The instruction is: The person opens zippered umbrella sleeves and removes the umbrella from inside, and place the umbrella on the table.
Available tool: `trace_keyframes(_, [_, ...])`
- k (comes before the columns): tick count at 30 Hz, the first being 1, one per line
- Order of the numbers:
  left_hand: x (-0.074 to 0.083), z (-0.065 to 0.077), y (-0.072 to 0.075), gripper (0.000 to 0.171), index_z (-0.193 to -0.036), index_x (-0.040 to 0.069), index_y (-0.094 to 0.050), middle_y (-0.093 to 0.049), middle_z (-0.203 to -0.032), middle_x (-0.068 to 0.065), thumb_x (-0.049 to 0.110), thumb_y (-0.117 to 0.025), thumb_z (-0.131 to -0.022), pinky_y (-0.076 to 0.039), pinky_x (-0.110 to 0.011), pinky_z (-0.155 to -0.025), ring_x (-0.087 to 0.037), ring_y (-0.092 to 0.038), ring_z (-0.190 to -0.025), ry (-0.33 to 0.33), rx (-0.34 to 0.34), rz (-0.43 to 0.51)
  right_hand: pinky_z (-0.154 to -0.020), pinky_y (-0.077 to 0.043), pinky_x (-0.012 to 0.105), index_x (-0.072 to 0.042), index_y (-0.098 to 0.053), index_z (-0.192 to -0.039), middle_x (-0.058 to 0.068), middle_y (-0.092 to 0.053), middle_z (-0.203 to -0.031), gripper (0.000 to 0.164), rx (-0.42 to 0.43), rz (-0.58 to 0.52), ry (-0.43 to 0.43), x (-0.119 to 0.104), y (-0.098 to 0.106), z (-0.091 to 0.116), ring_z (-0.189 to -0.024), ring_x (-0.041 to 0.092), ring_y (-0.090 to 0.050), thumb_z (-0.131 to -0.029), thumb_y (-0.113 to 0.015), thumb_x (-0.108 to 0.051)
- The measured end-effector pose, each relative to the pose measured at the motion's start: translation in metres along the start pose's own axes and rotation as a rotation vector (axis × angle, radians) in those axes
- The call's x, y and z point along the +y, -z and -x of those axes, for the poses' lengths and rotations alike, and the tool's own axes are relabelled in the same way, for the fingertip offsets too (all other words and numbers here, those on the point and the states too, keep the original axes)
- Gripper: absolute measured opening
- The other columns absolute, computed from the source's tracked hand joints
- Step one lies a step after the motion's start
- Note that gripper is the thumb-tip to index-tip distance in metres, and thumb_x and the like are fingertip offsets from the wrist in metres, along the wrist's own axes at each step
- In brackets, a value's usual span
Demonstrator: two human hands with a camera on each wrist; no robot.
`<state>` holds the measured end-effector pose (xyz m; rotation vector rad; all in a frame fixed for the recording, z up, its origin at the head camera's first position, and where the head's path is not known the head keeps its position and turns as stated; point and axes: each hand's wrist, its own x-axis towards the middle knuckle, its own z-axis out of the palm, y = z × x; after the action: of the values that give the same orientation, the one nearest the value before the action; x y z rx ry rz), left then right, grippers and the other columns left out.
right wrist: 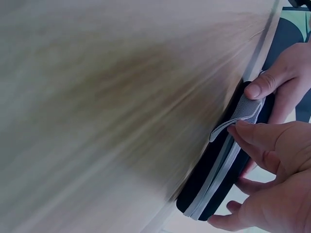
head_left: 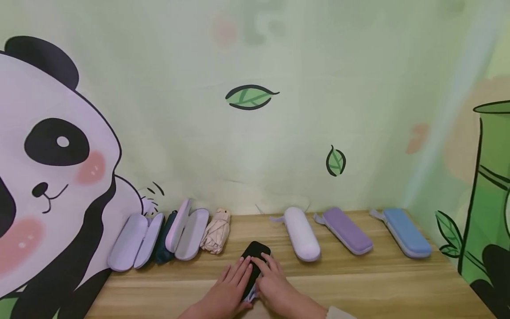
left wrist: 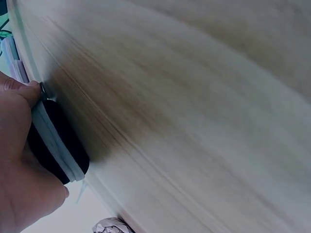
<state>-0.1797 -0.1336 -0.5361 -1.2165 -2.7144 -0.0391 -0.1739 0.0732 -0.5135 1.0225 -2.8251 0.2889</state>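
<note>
A black zip case (head_left: 255, 250) with a grey zip band lies on the table in front of me, a grey strap (right wrist: 250, 109) at its near end. My left hand (head_left: 228, 288) holds the case, fingers stretched over its top and thumb pressing the strap end. At the zip beside that strap, my right hand (right wrist: 282, 179) pinches with thumb and forefinger; the zipper pull is hidden by the fingertips. Its other fingers touch the case's side and top. The zip band (left wrist: 60, 145) looks closed along the part seen in the left wrist view.
Behind on the right lie white (head_left: 302, 235), purple (head_left: 347, 231) and blue (head_left: 407, 232) zip cases with straps. At the left stand two open lilac cases (head_left: 126, 243) (head_left: 193, 235), a dark teal item (head_left: 164, 248) between them, and a crumpled beige bundle (head_left: 216, 232). A printed cloth backdrop (head_left: 179, 133) borders the table.
</note>
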Motion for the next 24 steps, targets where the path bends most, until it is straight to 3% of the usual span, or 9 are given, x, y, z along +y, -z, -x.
trace_keyframes(7, [-0.002,0.005,0.001,0.087,-0.154,-0.005,-0.035,-0.027,-0.164,-0.023,0.054,-0.061,-0.097,-0.037,-0.057,-0.111,-0.038,-0.029,-0.150,0.015,-0.028,0.031,-0.103,-0.042,0.062,-0.019,-0.077,-0.078,0.017,-0.047,-0.151,0.007,0.013,-0.010,0.055,0.000,-0.002,-0.002,-0.135,0.043,-0.043,-0.083,-0.082,-0.017])
trace_keyframes(16, [-0.007,0.010,0.000,0.086,-0.153,-0.005,-0.036,-0.028,-0.163,-0.024,0.054,-0.061,-0.097,-0.039,-0.056,-0.109,-0.040,-0.030,-0.149,-0.003,0.008,0.023,-0.102,-0.044,0.060,-0.020,-0.076,-0.077,0.016,-0.048,-0.149,0.009,0.028,0.029,0.084,-0.002,0.003,-0.008,-0.133,0.042,-0.045,-0.083,-0.082,-0.017])
trace_keyframes(24, [-0.011,0.016,-0.001,0.087,-0.155,-0.003,-0.035,-0.024,-0.165,-0.021,0.059,-0.057,-0.097,-0.037,-0.056,-0.111,-0.038,-0.027,-0.151,0.032,-0.071,0.066,-0.107,-0.039,0.060,-0.016,-0.076,-0.084,0.013,-0.049,-0.149,0.012,-0.018,0.128,0.078,-0.010,0.000,-0.008,-0.138,0.042,-0.039,-0.091,-0.074,-0.025])
